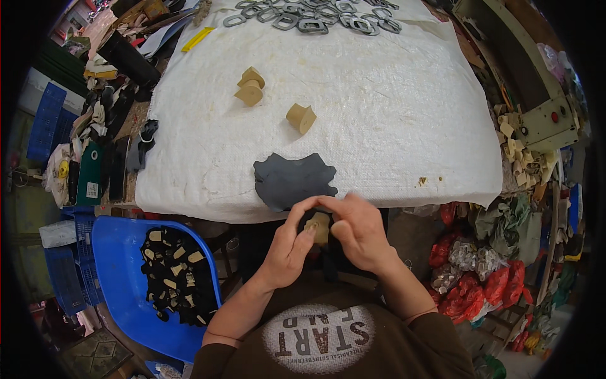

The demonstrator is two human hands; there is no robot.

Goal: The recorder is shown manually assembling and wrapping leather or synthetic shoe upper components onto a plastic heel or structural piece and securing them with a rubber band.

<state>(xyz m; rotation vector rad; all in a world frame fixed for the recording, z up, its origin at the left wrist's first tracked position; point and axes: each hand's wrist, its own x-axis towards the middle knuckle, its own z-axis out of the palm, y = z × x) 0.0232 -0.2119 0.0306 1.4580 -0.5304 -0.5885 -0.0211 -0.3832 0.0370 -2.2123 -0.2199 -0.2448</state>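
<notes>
My left hand (289,243) and my right hand (358,232) meet just below the near edge of the white-covered table (391,107). Both pinch a small tan piece backed with black material (319,226) between their fingertips. Just above the hands, a dark grey stack of cut pieces (291,179) lies on the table's near edge. Farther up the cloth sit a tan rolled piece (301,117) and two more tan pieces (250,87) close together.
Several grey metal cutting dies (315,16) lie along the table's far edge. A blue plastic chair (120,265) at my left holds a pile of black and tan cut pieces (173,271). Cluttered scraps line the left side; red bags (480,271) and a machine (543,114) stand right.
</notes>
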